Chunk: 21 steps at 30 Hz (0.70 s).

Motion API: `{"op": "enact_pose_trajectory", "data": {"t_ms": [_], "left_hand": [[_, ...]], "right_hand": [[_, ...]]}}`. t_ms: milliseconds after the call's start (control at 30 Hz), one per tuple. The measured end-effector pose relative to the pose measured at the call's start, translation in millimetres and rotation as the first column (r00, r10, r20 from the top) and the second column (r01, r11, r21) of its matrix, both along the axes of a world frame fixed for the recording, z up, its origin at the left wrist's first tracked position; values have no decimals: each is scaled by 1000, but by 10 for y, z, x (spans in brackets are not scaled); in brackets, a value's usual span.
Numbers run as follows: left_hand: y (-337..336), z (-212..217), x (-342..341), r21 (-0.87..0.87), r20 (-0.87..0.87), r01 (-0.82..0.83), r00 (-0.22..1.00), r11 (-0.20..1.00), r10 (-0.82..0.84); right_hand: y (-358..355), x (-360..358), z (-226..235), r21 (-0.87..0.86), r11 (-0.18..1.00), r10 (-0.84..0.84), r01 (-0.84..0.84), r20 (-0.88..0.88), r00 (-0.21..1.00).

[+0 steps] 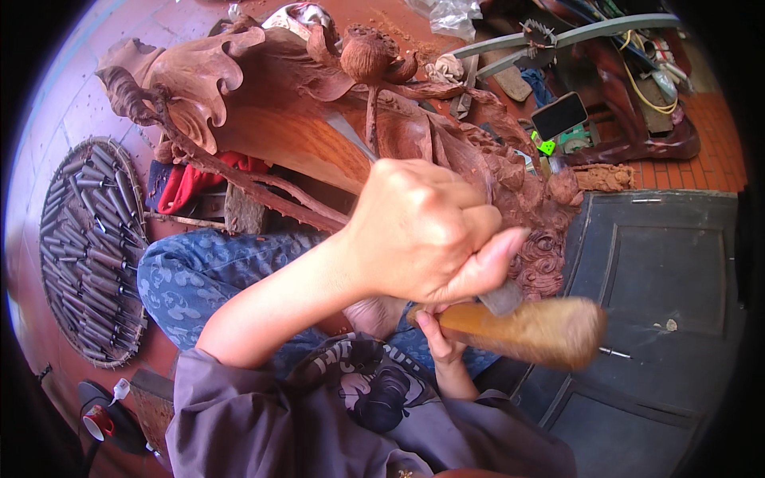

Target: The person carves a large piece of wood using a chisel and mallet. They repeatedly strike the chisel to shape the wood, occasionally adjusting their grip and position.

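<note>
A large reddish-brown wood carving point(275, 95) with curling leaves, stems and a round seed pod point(366, 54) spreads before me. My left hand point(430, 227) is a fist around a carving chisel, its grey butt end point(502, 298) showing below the thumb. The chisel's flat metal blade point(351, 134) points up-left over the carving; I cannot tell if its tip touches the wood. Lower and closer to my body, my right hand point(442, 341) grips the narrow end of a wooden mallet point(518, 328). The mallet's blurred thick end overlaps the chisel's butt; contact is unclear.
At left, a round woven tray point(139, 215) holds many chisels. A red cup point(99, 422) sits lower left. Dark panelled boards point(661, 271) lie at right. A phone point(559, 116), a bent grey bar point(606, 30) and a yellow cord point(641, 88) are at the far right.
</note>
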<state>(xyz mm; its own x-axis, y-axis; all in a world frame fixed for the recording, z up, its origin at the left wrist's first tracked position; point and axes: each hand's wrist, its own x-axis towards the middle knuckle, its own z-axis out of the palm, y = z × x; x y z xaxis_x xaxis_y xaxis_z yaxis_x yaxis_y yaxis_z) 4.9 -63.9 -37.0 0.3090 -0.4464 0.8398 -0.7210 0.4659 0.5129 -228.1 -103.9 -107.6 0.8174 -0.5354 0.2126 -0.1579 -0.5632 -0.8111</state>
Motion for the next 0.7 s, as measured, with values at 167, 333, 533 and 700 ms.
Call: {"op": "enact_pose_trajectory", "data": {"t_ms": [167,333,533,700], "left_hand": [[-36,-38,-16,-12,-20,4,1000,1000,-5],[-81,-43,17,-25,-80,6,997,1000,-8],[-123,-20,22,-67,-132,-32,991,997,23],[-79,-52,33,-11,-74,7,997,1000,-8]], "right_hand": [[-24,-43,38,131,988,77,-81,35,996],[-48,12,9,235,949,132,-208,304,944],[-26,2,13,17,999,-32,32,-17,999],[-13,-28,-64,-117,990,-90,81,-68,994]]}}
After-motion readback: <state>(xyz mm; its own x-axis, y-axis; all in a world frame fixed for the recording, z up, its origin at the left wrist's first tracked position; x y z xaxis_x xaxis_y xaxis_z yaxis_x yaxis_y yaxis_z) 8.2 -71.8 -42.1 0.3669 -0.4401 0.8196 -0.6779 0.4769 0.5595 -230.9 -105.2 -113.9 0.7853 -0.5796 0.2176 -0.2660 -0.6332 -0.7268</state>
